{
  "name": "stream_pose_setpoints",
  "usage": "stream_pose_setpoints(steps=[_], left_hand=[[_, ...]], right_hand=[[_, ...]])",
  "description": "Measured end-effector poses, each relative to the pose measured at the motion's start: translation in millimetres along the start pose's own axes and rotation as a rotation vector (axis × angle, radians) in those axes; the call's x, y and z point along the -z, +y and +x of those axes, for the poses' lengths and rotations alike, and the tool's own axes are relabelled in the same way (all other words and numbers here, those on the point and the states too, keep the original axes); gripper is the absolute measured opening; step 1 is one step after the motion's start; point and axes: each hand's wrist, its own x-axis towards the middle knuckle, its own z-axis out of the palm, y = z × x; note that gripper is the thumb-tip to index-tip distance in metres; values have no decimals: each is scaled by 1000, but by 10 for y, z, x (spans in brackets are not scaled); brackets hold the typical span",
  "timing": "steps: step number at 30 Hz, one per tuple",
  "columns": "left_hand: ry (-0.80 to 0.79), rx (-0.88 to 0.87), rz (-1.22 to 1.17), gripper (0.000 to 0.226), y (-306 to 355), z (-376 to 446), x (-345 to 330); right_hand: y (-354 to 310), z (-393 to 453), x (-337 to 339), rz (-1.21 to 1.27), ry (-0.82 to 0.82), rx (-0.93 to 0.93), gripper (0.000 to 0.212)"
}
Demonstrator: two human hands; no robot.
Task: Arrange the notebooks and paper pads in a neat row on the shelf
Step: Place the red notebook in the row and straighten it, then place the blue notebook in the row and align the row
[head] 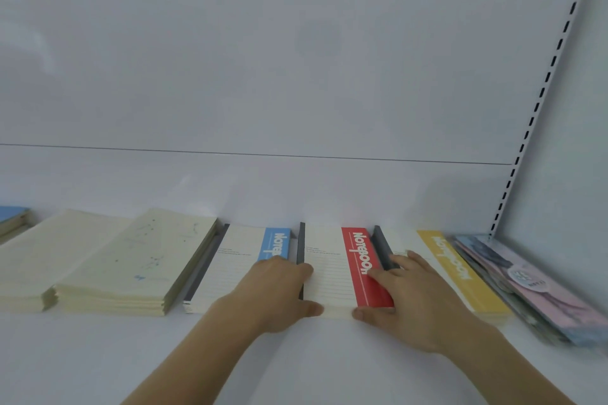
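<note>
Both forearms come in from the bottom edge onto the white shelf. Left hand and right hand bracket the red-banded notebook stack: left thumb on its near edge, left fingers lying along its left side; right thumb at its near right corner, right fingers spread flat over the red band and reaching the dark spine beyond. Neither hand is closed round it, fingers mostly straight, pressing rather than gripping; the stack lies flat on the shelf. Just left of the grip, partly under the left hand, is the blue-banded notebook stack, then a cream pad stack, another cream stack, and a blue-covered stack at the frame edge. Right of the grip, touching the right hand's far side, the yellow-banded notebook stack, then a slanted, blurred pile of pink and blue notebooks. Behind it all, the white back panel and a slotted upright at far right.
</note>
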Motion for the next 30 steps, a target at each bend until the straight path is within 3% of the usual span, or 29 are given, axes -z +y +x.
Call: stream_pose_setpoints(steps=[6,10,15,21,30], left_hand=[[198,16,-48,67,-1,-150,-90],[423,64,-91,55,-29,-374,-128],[572,150,-92,42,-309,-764,-190],[641,262,-30,40,-864,-1406,-101],[613,437,-1,56,-2162,-2711,18]], right_hand=[[-54,-85,69,-21,95,-46,87],[-235,-80,17,20,227,-22,75],[-725,-61,-68,111,269,45,69],[-1622,-76,79,52,301,122,59],[-3413,69,338,186,318,201,74]])
